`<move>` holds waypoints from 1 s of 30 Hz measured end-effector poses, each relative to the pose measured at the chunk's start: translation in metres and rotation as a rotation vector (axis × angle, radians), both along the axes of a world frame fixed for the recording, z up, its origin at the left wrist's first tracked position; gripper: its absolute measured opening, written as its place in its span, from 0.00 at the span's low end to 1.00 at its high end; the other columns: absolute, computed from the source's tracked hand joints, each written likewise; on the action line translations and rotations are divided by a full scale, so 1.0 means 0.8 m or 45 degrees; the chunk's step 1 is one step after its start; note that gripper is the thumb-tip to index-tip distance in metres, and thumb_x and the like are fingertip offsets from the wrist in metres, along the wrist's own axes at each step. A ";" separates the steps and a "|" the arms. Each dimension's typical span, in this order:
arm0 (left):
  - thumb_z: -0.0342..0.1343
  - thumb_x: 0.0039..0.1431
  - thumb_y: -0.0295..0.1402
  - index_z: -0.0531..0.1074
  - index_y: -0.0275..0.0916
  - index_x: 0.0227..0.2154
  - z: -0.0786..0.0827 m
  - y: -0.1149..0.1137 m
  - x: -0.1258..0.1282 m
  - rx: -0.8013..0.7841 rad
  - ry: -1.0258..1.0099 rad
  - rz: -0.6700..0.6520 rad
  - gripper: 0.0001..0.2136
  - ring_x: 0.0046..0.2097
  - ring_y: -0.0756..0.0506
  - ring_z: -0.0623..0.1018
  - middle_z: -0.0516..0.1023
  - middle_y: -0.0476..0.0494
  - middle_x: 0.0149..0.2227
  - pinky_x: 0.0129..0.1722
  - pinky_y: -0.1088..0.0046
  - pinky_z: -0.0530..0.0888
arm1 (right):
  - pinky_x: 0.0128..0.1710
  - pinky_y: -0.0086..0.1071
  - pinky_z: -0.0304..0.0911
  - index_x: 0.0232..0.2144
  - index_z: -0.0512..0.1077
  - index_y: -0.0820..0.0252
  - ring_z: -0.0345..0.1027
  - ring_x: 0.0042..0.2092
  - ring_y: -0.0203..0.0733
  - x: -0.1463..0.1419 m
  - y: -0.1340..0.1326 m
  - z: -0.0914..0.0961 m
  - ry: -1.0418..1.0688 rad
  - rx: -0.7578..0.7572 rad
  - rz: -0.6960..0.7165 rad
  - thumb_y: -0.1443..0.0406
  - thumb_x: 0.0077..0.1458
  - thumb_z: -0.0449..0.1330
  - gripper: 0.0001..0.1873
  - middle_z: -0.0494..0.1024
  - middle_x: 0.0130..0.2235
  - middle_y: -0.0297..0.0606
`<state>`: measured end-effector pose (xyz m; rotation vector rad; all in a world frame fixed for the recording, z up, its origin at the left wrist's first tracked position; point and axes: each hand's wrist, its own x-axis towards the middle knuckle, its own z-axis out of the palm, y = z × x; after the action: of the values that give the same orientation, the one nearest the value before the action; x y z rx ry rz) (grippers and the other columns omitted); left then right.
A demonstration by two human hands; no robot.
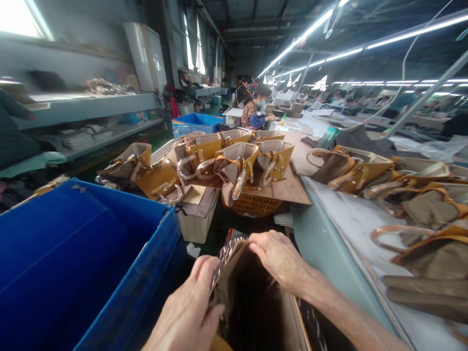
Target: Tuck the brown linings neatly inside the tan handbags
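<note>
1. The held bag point(258, 304) is mouth-up right in front of the wearer, between a big blue bin point(166, 253) and the right-hand table point(329, 243). The left hand point(192, 307) grips its left edge, fingers curled and thumb toward the lining; the exact contact of those fingertips is hidden. The right hand point(280, 258) pinches the far end of the rim between thumb and fingertips.
2. The patterned edge point(227, 251) could pucker or twist, I judge, if the two hands pull unevenly, since the fabric looks soft.
3. The pinch could slip off, because the right hand seems to hold only a narrow bit of rim.
4. The bag's side could scuff on the bin or table if swung sideways; the gap between them is tight.
5. Farther off, bags near the front of the brown board point(302, 190) could tip or drop if it were knocked: their handles hang close to its edge, and an orange basket point(256, 205) sits beneath it.
6. Counts, nearest first: two hands, one bag held, one big blue bin beside it.
7. On the right, at least five tan bags point(361, 168), overlapping too much for a sure total.
8. Ahead, one white tub point(199, 222), one basket, and at least seven yellow-brown bags point(237, 158).
9. Beyond, one smaller blue crate point(197, 123) and one seated co-worker point(250, 114); people farther back are too blurred to count.
</note>
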<state>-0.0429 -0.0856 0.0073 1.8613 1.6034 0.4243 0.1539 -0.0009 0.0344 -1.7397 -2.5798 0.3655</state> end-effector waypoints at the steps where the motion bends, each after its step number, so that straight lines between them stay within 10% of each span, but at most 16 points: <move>1: 0.47 0.47 0.27 0.57 0.44 0.50 -0.007 0.008 -0.007 -0.016 -0.019 0.071 0.24 0.47 0.44 0.72 0.68 0.43 0.49 0.44 0.72 0.68 | 0.32 0.30 0.51 0.24 0.73 0.57 0.70 0.33 0.41 0.001 0.001 0.002 0.001 -0.013 0.010 0.65 0.58 0.52 0.13 0.77 0.27 0.36; 10: 0.48 0.47 0.24 0.59 0.42 0.46 -0.006 0.113 -0.031 0.167 0.062 -0.028 0.20 0.38 0.47 0.72 0.72 0.50 0.33 0.37 0.74 0.64 | 0.29 0.28 0.49 0.18 0.67 0.58 0.64 0.29 0.37 0.016 -0.009 0.025 0.128 -0.021 -0.019 0.66 0.56 0.50 0.15 0.71 0.22 0.31; 21: 0.45 0.45 0.20 0.61 0.41 0.47 -0.004 0.093 -0.013 0.294 -0.185 -0.130 0.24 0.47 0.47 0.68 0.69 0.47 0.44 0.47 0.72 0.64 | 0.30 0.29 0.52 0.23 0.69 0.54 0.68 0.32 0.40 0.037 -0.047 -0.003 0.175 -0.044 -0.226 0.66 0.57 0.48 0.14 0.75 0.26 0.30; 30: 0.50 0.48 0.27 0.70 0.41 0.41 0.026 0.113 0.019 0.288 0.200 -0.394 0.16 0.46 0.41 0.70 0.73 0.43 0.42 0.46 0.67 0.63 | 0.30 0.29 0.54 0.28 0.73 0.53 0.70 0.33 0.42 0.028 -0.047 0.003 0.067 -0.026 -0.241 0.67 0.57 0.50 0.12 0.77 0.28 0.33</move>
<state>-0.0277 0.0051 0.0285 2.3207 1.3753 0.3395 0.1762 -0.0388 0.0368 -1.9326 -2.3586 0.4267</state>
